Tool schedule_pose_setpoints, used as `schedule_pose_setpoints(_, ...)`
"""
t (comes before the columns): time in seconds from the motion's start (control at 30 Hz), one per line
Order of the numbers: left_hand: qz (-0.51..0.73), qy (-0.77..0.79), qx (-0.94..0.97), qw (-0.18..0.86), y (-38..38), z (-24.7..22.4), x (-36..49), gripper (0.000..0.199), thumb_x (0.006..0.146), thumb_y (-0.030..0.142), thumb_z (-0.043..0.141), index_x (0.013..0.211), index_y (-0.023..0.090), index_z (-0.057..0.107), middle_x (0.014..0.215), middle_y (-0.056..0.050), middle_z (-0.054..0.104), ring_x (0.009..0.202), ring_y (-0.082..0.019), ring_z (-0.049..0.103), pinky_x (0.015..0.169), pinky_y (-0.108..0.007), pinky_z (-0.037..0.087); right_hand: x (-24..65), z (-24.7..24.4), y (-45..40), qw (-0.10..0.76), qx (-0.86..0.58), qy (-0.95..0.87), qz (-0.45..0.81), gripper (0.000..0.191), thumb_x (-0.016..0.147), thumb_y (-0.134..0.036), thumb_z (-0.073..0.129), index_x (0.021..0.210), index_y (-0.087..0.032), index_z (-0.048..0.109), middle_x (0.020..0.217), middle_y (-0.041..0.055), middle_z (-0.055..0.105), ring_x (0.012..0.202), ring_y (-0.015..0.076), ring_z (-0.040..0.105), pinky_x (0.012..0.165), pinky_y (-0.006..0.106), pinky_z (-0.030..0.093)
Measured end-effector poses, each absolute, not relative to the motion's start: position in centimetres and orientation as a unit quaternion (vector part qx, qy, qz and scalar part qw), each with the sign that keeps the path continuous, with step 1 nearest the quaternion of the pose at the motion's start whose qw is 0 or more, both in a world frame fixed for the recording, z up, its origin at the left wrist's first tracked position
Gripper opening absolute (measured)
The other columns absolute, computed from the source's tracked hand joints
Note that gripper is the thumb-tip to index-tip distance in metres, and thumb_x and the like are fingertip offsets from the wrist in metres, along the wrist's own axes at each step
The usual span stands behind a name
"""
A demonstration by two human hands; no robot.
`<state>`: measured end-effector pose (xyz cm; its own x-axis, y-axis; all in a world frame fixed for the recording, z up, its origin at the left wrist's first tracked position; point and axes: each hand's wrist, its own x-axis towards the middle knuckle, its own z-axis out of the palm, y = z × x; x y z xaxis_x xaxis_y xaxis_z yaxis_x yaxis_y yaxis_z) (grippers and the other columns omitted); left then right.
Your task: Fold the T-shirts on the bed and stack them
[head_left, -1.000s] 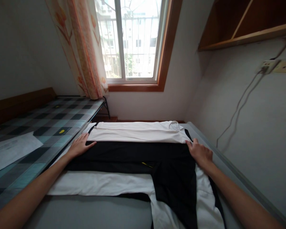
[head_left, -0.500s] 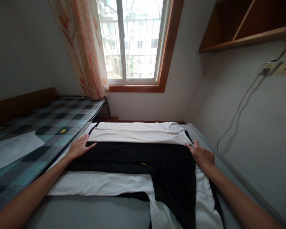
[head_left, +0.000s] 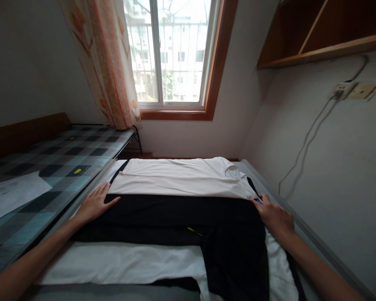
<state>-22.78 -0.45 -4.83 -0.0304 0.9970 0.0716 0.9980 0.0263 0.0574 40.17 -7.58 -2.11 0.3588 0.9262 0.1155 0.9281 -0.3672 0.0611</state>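
Note:
A black and white garment [head_left: 175,213] lies spread on a grey surface [head_left: 119,292]. Its far part is a folded white band, its middle is black with a small yellow mark, and more white fabric shows nearer me. My left hand [head_left: 95,202] rests flat on the garment's left end, fingers spread and thumb apart. On the right, my right hand [head_left: 275,215] pinches the edge of the fabric where the white and black parts meet.
To the left is a bed with a checkered mattress [head_left: 103,144] and a sheet of paper [head_left: 15,194] on it. A window with a curtain [head_left: 103,62] stands ahead. A wooden shelf [head_left: 341,46] and a socket with a cable [head_left: 341,90] are on the right wall.
Both hands have come slightly nearer and farther apart, and the black and near white parts of the garment appear lower and larger. The view has shifted a little.

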Motion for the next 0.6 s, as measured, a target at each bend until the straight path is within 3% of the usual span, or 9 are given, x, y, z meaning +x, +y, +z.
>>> schedule_pose_setpoints(0.17, -0.069, -0.722, -0.687, -0.029, 0.2, -4.4, -23.3, 0.095, 0.082, 0.070, 0.034, 0.151, 0.005, 0.034, 0.156, -0.019, 0.035, 0.144, -0.034, 0.033, 0.116, -0.048, 0.029, 40.4, -1.2, -7.0, 0.043, -0.837, -0.542, -0.060, 0.056, 0.097, -0.058, 0.027, 0.120, -0.019, 0.061, 0.089, 0.0162, 0.072, 0.084, 0.0349, 0.070, 0.070, 0.043, 0.050)
schedule_pose_setpoints(0.33, -0.178, -0.684, -0.707, 0.008, 2.9, -2.6, -21.1, 0.084, 0.092, 0.064, 0.018, 0.150, 0.006, 0.036, 0.156, -0.017, 0.035, 0.147, -0.030, 0.028, 0.119, -0.046, 0.023, 39.2, 0.1, -4.6, 0.164, -0.768, -0.596, -0.170, 0.047, 0.098, -0.045, 0.035, 0.117, -0.014, 0.065, 0.116, 0.0179, 0.066, 0.104, 0.0315, 0.063, 0.089, 0.044, 0.047)
schedule_pose_setpoints(0.53, -0.198, -0.530, -0.824, -0.020, 6.1, -1.3, -11.7, 0.069, 0.096, 0.063, 0.024, 0.136, 0.016, 0.057, 0.147, -0.012, 0.051, 0.142, -0.029, 0.038, 0.118, -0.046, 0.028, 33.0, -0.6, 0.3, 0.184, -0.607, -0.772, -0.034, 0.050, 0.100, -0.045, 0.034, 0.124, -0.014, 0.065, 0.130, 0.0157, 0.062, 0.123, 0.0274, 0.056, 0.106, 0.041, 0.040)
schedule_pose_setpoints(0.6, -0.194, -0.497, -0.845, -0.033, 6.8, -1.8, -8.2, 0.067, 0.097, 0.062, 0.026, 0.137, 0.019, 0.057, 0.147, -0.012, 0.050, 0.142, -0.030, 0.038, 0.117, -0.048, 0.030, 30.5, -1.3, 1.6, 0.177, -0.561, -0.809, -0.003, 0.053, 0.100, -0.047, 0.033, 0.131, -0.014, 0.061, 0.138, 0.0155, 0.058, 0.131, 0.0259, 0.050, 0.111, 0.039, 0.036)
